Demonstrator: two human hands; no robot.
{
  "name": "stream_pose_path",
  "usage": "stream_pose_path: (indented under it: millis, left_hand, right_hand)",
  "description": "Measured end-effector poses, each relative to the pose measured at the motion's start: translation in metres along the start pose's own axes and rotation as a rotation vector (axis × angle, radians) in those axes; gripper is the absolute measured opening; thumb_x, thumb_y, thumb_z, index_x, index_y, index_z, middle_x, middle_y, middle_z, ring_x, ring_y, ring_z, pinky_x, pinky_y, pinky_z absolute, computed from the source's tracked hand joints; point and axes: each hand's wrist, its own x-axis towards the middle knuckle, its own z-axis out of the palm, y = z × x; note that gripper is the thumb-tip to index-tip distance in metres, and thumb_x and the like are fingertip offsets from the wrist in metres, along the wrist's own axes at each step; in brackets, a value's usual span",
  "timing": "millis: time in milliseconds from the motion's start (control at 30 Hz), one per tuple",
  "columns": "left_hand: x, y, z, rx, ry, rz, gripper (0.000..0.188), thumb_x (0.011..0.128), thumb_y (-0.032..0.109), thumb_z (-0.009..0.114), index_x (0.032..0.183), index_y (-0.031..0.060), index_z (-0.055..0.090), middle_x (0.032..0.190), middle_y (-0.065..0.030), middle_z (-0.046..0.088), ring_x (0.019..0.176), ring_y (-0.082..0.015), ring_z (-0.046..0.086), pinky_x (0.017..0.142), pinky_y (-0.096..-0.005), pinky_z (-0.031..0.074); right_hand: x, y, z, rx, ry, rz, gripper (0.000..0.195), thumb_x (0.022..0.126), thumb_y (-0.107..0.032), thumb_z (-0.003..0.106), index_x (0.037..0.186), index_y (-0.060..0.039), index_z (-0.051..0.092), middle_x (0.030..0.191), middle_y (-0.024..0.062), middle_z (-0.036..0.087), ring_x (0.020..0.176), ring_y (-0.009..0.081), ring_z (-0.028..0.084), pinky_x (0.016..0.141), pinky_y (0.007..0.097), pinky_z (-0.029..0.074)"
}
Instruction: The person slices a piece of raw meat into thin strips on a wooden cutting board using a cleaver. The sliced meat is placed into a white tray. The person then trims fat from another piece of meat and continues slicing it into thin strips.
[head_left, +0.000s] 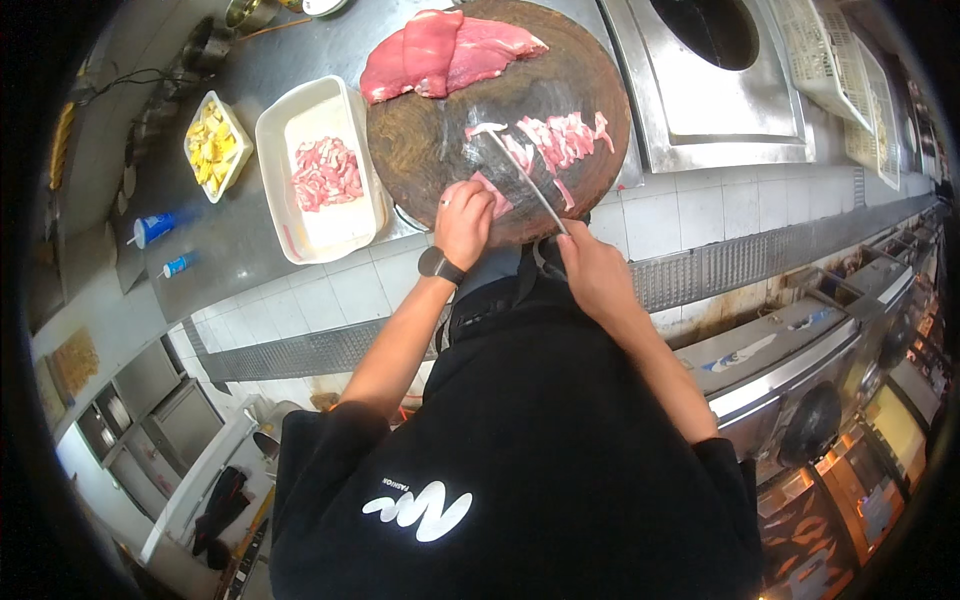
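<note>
On a round wooden chopping block, my left hand rests with bent fingers on a small flat piece of raw meat. My right hand grips a knife, seen nearly edge-on, its blade pointing away to the upper left. A pale scrap of meat lies at the blade's far end. Cut strips of raw meat are spread right of the blade. A large slab of raw meat lies at the block's far edge.
Left of the block stands a white plastic tub of cut meat strips. Further left are a white container of yellow pieces and two blue cups. A steel counter unit with a round opening adjoins on the right, beside white plastic baskets.
</note>
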Motion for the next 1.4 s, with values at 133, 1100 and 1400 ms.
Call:
stream_pose_path:
  millis: [133, 1100, 1400]
  left_hand:
    - [-0.007, -0.005, 0.008, 0.04, -0.007, 0.028, 0.025, 0.082, 0.002, 0.077, 0.106, 0.0032, 0.071, 0.111, -0.0137, 0.069, 0.109, -0.038, 0.064, 0.097, -0.0472, 0.052]
    - [0.0, -0.004, 0.005, -0.006, -0.012, -0.032, 0.027, 0.082, 0.003, 0.075, 0.109, 0.0033, 0.073, 0.114, -0.0128, 0.072, 0.11, -0.0373, 0.066, 0.099, -0.0478, 0.053]
    - [0.0, 0.003, -0.007, -0.062, -0.027, -0.075, 0.014, 0.087, 0.004, 0.075, 0.1, 0.0041, 0.07, 0.112, -0.014, 0.066, 0.11, -0.0386, 0.062, 0.097, -0.0485, 0.051]
  right_hand:
    - [-0.007, -0.02, 0.011, -0.071, -0.076, -0.025, 0.031, 0.11, -0.033, 0.053, 0.127, -0.0091, 0.058, 0.086, 0.0236, 0.073, 0.08, 0.0495, 0.071, 0.072, 0.0617, 0.056]
    - [0.05, -0.035, 0.044, 0.011, -0.16, -0.013, 0.024, 0.11, -0.029, 0.052, 0.118, -0.0078, 0.057, 0.088, 0.0288, 0.071, 0.086, 0.0512, 0.068, 0.074, 0.0631, 0.051]
    - [-0.013, 0.035, 0.011, 0.086, -0.074, 0.018, 0.028, 0.108, -0.034, 0.056, 0.124, -0.0127, 0.066, 0.09, 0.0261, 0.073, 0.087, 0.0504, 0.069, 0.076, 0.0618, 0.052]
